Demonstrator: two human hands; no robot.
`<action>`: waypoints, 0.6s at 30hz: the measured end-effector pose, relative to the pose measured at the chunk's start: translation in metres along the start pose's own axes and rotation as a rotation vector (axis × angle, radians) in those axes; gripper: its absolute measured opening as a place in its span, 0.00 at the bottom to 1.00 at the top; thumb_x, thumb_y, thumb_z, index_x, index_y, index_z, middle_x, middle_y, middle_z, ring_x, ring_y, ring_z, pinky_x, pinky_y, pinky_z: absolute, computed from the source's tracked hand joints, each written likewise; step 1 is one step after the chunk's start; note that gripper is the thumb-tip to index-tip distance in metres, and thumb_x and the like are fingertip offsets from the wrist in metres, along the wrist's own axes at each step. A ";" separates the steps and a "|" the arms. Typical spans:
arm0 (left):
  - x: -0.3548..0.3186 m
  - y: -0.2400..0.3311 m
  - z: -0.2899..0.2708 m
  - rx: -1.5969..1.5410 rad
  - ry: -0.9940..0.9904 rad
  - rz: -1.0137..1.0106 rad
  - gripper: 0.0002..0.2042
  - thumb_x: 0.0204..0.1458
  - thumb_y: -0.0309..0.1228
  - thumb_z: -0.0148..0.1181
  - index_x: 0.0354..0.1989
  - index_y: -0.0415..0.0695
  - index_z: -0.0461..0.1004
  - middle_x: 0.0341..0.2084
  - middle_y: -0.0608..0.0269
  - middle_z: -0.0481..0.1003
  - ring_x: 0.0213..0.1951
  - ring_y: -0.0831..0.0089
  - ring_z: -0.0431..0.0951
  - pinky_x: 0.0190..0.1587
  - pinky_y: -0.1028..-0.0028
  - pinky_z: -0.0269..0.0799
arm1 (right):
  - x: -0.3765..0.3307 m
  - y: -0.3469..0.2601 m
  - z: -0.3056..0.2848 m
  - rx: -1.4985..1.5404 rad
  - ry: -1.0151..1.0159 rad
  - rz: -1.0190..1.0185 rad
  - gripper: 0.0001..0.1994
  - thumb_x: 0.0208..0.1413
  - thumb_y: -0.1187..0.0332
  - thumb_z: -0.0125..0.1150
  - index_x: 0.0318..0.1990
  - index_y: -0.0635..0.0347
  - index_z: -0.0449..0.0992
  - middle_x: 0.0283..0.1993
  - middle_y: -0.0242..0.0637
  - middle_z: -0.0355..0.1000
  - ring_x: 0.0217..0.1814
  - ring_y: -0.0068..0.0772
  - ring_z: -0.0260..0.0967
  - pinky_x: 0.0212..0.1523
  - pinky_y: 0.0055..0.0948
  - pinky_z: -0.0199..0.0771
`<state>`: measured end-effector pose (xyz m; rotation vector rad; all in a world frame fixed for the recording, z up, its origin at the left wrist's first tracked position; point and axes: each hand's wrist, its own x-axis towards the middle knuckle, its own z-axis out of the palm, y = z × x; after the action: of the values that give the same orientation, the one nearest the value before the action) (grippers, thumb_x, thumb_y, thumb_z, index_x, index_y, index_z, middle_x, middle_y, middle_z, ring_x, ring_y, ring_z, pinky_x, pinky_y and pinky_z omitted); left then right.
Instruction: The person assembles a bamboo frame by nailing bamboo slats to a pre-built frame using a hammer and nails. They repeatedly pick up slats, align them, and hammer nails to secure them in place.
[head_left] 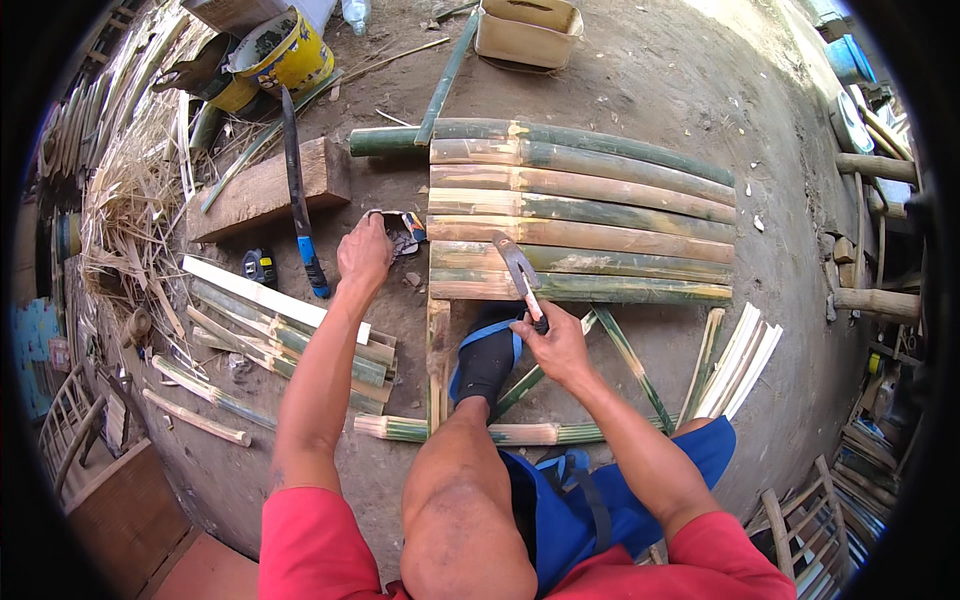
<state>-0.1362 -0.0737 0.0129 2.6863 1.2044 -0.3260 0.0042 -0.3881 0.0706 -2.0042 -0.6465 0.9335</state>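
Note:
In my right hand (558, 345) is a hammer (517, 270), gripped by its handle. Its metal head lies over the near slats of a bamboo panel (620, 230), made of several split green and tan lengths side by side. My left hand (365, 252) is beyond the panel's left edge, fingers curled down beside a small torn carton (403, 236) with small pieces inside. What its fingertips hold, if anything, is hidden. My foot (488, 360), in a dark sock and blue-strapped footwear, is at the panel's near edge among bamboo frame pieces (520, 433).
Left of my left hand lie a long dark blade with a blue-wrapped handle (300, 200), a wooden block (270, 190), a tape measure (259, 267) and split bamboo strips (290, 345). Yellow bucket (300, 62) and beige container (528, 38) stand at the back; pale slats (738, 365) lie right.

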 end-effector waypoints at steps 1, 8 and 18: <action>-0.008 0.004 -0.008 -0.084 0.060 0.003 0.10 0.58 0.28 0.53 0.47 0.42 0.73 0.40 0.47 0.80 0.43 0.48 0.83 0.45 0.57 0.77 | -0.001 0.002 -0.003 -0.028 0.001 0.019 0.13 0.57 0.63 0.72 0.35 0.63 0.76 0.27 0.36 0.73 0.29 0.26 0.64 0.33 0.32 0.69; -0.026 0.105 -0.042 -0.666 0.183 0.347 0.10 0.56 0.23 0.60 0.45 0.41 0.83 0.37 0.51 0.80 0.41 0.52 0.82 0.45 0.61 0.77 | -0.002 0.036 -0.039 0.111 0.181 0.122 0.15 0.56 0.60 0.72 0.38 0.64 0.78 0.28 0.44 0.74 0.27 0.35 0.68 0.34 0.37 0.71; -0.034 0.383 0.006 -0.912 -0.271 0.986 0.09 0.55 0.21 0.64 0.44 0.43 0.82 0.41 0.56 0.80 0.41 0.56 0.83 0.43 0.64 0.79 | -0.004 0.196 -0.227 -0.065 1.103 0.446 0.16 0.56 0.68 0.72 0.51 0.63 0.81 0.38 0.38 0.79 0.39 0.33 0.76 0.44 0.34 0.76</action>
<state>0.1290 -0.3505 0.0445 1.9700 -0.1486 0.0315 0.2031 -0.5997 -0.0020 -2.3539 0.3975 -0.0744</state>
